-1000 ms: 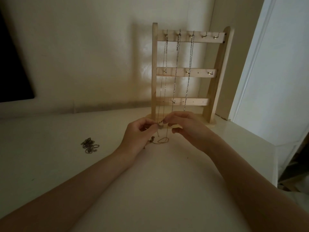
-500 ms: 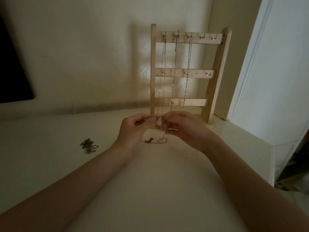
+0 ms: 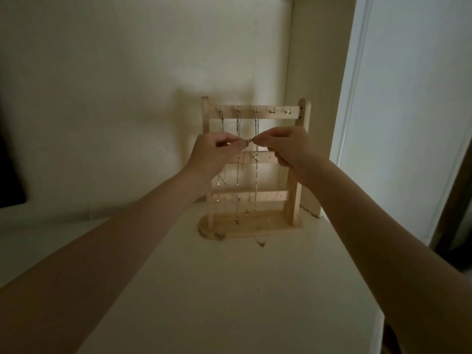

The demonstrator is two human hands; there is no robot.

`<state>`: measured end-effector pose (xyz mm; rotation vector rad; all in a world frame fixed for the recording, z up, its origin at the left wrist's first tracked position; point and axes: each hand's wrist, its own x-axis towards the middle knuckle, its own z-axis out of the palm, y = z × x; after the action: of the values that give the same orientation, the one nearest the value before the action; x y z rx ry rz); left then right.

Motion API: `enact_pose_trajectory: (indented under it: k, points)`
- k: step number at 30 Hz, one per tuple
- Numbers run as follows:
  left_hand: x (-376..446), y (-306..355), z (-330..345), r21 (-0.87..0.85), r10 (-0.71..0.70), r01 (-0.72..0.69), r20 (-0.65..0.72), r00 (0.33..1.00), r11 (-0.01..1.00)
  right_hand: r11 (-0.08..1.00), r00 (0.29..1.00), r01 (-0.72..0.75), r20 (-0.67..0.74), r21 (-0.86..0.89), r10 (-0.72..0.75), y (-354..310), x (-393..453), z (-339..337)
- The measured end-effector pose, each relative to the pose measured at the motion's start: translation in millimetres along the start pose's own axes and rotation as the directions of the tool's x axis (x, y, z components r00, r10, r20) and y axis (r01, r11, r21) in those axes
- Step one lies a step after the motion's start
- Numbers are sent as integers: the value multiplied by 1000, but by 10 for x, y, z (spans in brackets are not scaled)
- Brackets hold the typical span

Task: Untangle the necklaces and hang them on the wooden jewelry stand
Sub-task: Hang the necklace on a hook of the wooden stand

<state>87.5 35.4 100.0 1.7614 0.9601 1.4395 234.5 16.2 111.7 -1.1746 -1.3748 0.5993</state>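
A pale wooden jewelry stand (image 3: 255, 226) with three crossbars and small metal hooks stands on a white table (image 3: 229, 302) against the wall. Three thin chains (image 3: 256, 159) hang from its top hooks. In front, the left hand (image 3: 214, 154) and right hand (image 3: 288, 149) pinch a fine necklace's clasp (image 3: 249, 141) between fingertips.

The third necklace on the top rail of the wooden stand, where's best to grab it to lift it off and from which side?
Pinch the third necklace just under its hook, coming from the front. There both strands run together, and the top rail blocks access from behind. The right hand is nearer but, like the left hand, is pinching the small clasp.
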Motion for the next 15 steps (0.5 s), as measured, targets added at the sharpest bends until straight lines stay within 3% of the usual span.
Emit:
enact_pose_trajectory:
  k: [15]
  points:
    - [575, 189, 457, 16, 84, -83, -63, 995, 996, 992, 988, 93, -117, -84, -102, -105, 546, -435]
